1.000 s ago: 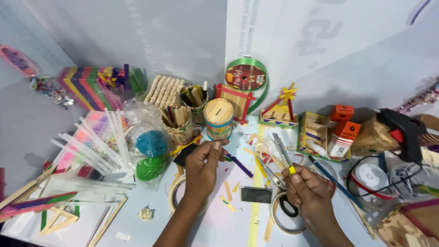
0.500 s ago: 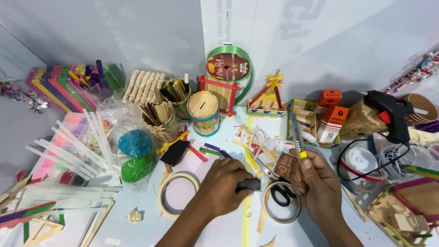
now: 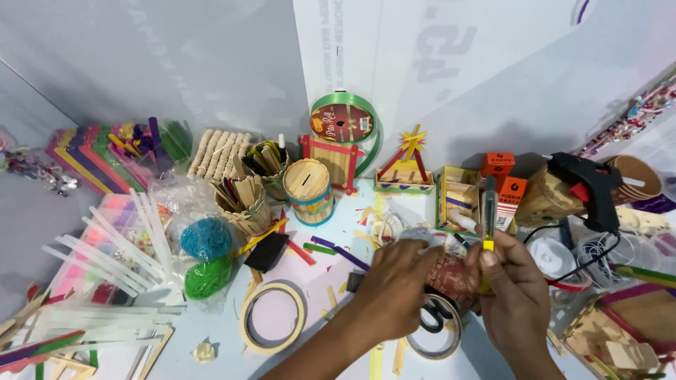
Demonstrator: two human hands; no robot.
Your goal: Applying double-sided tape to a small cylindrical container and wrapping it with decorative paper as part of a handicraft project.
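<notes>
Across the cluttered craft table (image 3: 310,281), the left hand (image 3: 394,292) had left the stick holder and now gripped a small patterned brown piece (image 3: 451,278) at lower centre, while the right hand (image 3: 510,285) clasped a yellow-tipped cutter (image 3: 488,211) upright beside it.

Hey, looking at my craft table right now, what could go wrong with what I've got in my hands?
The right hand holds a slim yellow-tipped utility knife close beside the left hand on the reddish-brown patterned roll; a slip might nick those fingers. The black-handled scissors lie partly hidden under both hands, so pressing down could catch them. The black glue gun's cable runs near the right wrist and may snag.
</notes>
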